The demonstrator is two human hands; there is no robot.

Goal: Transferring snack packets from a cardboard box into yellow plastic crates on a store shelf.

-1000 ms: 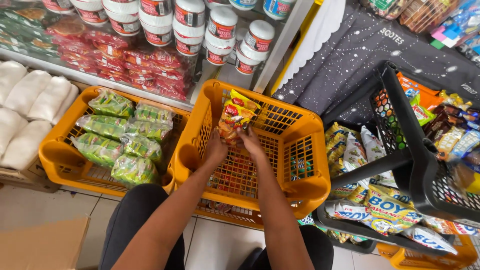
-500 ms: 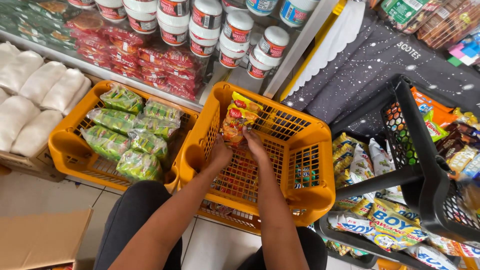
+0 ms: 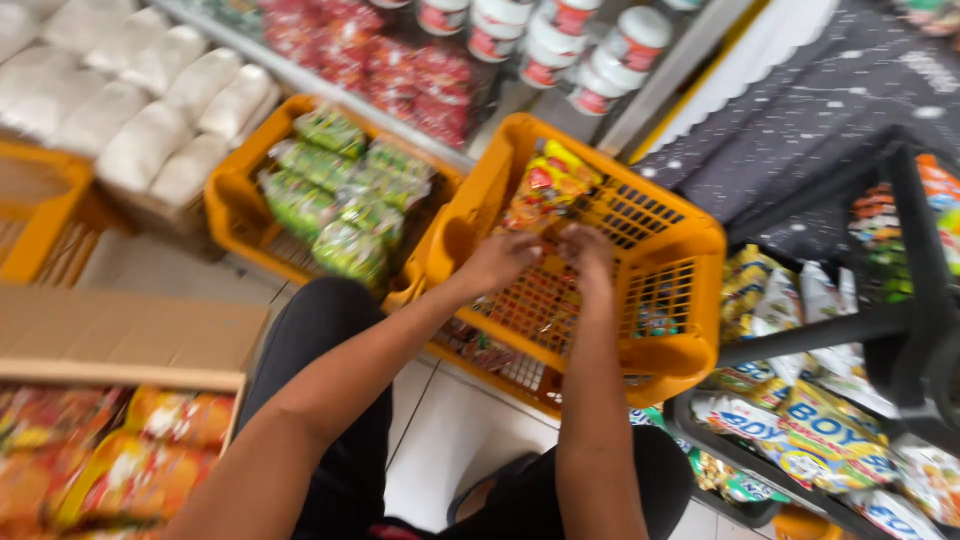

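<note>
An orange plastic basket stands in front of me, tilted toward me. A stack of yellow-and-red snack packets leans against its far left wall. My left hand and my right hand are both inside the basket, just below that stack. Motion blur hides whether the fingers still touch the packets. My forearms reach in from the bottom of the view over my dark trousers.
A second orange basket on the left holds green packets. White sacks lie farther left. A cardboard box of orange packets sits at lower left. A black rack with snack bags stands right. Jars and red packets fill the shelf behind.
The view has swung left and down, bringing the cardboard box and white sacks into sight. My hands have dropped slightly from the packet stack, which now rests against the basket wall.
</note>
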